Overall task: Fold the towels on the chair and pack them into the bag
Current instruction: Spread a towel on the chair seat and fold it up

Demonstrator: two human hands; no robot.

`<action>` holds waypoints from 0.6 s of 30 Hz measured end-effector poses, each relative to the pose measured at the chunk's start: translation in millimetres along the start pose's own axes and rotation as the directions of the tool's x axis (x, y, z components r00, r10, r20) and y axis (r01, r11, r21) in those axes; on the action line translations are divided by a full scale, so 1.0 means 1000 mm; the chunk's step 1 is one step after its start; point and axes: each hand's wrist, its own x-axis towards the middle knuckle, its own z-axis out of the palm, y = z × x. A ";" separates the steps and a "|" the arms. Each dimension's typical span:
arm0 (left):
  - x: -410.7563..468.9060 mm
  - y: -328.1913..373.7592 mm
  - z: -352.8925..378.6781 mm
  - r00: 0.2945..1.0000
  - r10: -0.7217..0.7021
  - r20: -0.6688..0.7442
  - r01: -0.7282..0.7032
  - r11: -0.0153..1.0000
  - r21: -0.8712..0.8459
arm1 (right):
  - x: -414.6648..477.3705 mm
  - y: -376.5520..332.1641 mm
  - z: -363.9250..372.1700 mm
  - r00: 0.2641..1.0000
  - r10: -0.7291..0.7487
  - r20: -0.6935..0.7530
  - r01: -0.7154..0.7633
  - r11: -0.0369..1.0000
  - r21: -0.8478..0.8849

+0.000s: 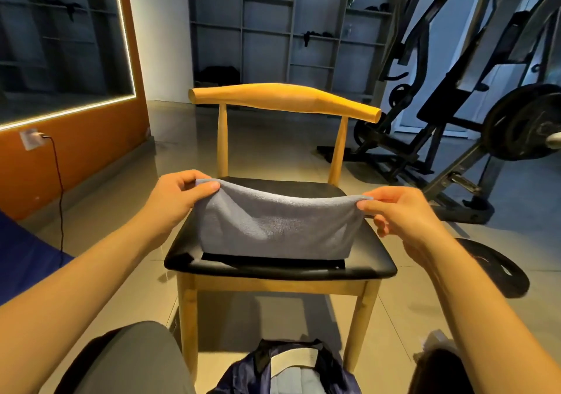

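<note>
We pinch the grey towel [277,226] by its top corners, left hand [179,199] and right hand [400,211], mid-frame over the chair [374,252], fold unfinished. The bag [291,369], bottom centre, seems partly packed with pale cloth.

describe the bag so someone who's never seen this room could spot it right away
Find the wooden chair with the black seat mid-room. On the floor before its front legs, at the view's bottom edge, lies the bag. It is shiny dark navy and open, pale cloth showing inside, unlike the flat black weight plate to its right.
</note>
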 end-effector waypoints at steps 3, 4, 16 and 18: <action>0.025 -0.010 0.013 0.994 -0.097 -0.043 0.095 0.995 -0.033 | 0.034 0.009 0.007 0.999 0.053 0.013 -0.053 0.999 -0.009; 0.034 -0.015 0.018 0.990 -0.131 -0.055 0.129 0.991 -0.035 | 0.046 0.013 0.009 0.997 0.076 0.024 -0.075 0.997 -0.018; 0.097 -0.076 0.041 0.840 -0.530 0.114 0.449 0.799 0.400 | 0.134 0.089 0.059 0.951 0.307 0.041 -0.283 0.915 -0.289; 0.103 -0.078 0.043 0.849 -0.521 0.090 0.432 0.782 0.449 | 0.139 0.089 0.061 0.954 0.295 0.053 -0.261 0.905 -0.336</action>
